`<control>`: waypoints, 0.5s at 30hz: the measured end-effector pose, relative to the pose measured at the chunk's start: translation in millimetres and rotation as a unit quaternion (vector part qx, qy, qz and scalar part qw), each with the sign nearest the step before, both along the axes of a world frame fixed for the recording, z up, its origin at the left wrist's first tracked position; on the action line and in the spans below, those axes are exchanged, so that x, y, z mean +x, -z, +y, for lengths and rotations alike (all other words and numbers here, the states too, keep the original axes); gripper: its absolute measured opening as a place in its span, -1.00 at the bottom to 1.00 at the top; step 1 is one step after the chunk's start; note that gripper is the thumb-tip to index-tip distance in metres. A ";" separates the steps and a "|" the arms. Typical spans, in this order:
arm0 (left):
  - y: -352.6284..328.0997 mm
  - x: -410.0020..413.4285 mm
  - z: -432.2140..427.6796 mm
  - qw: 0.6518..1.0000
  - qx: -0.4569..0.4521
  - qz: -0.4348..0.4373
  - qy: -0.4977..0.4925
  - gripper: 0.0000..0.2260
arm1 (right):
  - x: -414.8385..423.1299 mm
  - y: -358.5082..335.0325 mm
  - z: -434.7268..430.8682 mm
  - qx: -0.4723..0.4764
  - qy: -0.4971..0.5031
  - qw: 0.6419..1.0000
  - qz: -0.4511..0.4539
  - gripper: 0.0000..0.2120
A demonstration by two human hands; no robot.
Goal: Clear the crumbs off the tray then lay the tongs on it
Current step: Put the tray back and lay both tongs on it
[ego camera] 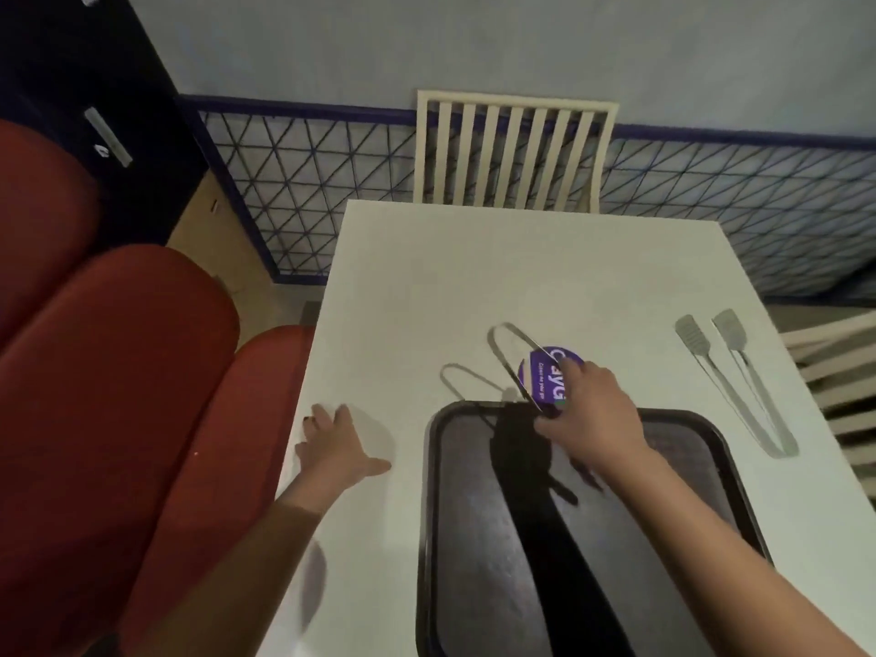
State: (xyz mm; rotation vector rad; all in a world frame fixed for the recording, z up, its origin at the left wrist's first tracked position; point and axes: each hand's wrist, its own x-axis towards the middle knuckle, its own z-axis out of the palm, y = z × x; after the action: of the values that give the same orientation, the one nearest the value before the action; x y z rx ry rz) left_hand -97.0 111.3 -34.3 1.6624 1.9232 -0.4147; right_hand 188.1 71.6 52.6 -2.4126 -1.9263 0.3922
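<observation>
The tongs [507, 367] are grasped in the right hand [592, 405] fingers above the tray [673, 414] rim. The left hand [332, 448] lies released. The tongs should be lowered flat, centrally.

Left hand [332, 448] flat, fingers [318, 416] spread; right hand [592, 405] outstretched, fingers curled in grip

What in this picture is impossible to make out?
Head view:
1. Crumbs on the tray: too small, and the arm's shadow darkens it.
2. Its near end: cut off by the bottom edge.
3. The purple label: print blurred, partly covered by the right hand.
4. Grip on the lifted tongs: fingers hidden under that hand.
</observation>
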 end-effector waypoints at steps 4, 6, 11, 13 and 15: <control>3.0 10.0 3.6 0.998 -0.032 -0.017 0.047 0.08 | 45.3 28.8 -69.4 -0.078 0.180 0.979 0.054 -0.38; 6.7 11.6 2.4 0.998 -0.035 0.002 0.061 0.11 | 60.1 40.0 -89.0 -0.100 0.224 0.968 0.050 -0.35; 10.9 11.2 4.7 0.997 -0.037 0.006 0.068 0.14 | 74.9 54.1 -108.3 -0.129 0.247 0.960 0.037 -0.32; 11.5 11.8 5.6 0.997 -0.039 0.011 0.068 0.15 | 74.0 58.0 -112.5 -0.137 0.237 0.961 0.039 -0.29; 13.7 12.1 6.5 0.997 -0.041 0.013 0.066 0.16 | 71.4 59.0 -115.3 -0.148 0.226 0.962 0.036 -0.26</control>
State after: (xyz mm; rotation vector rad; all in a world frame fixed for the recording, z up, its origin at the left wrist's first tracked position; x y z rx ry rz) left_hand -84.9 117.8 -48.0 1.7444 1.7951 -0.5610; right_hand 259.5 -43.7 -6.4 -2.8668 -1.3005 0.7720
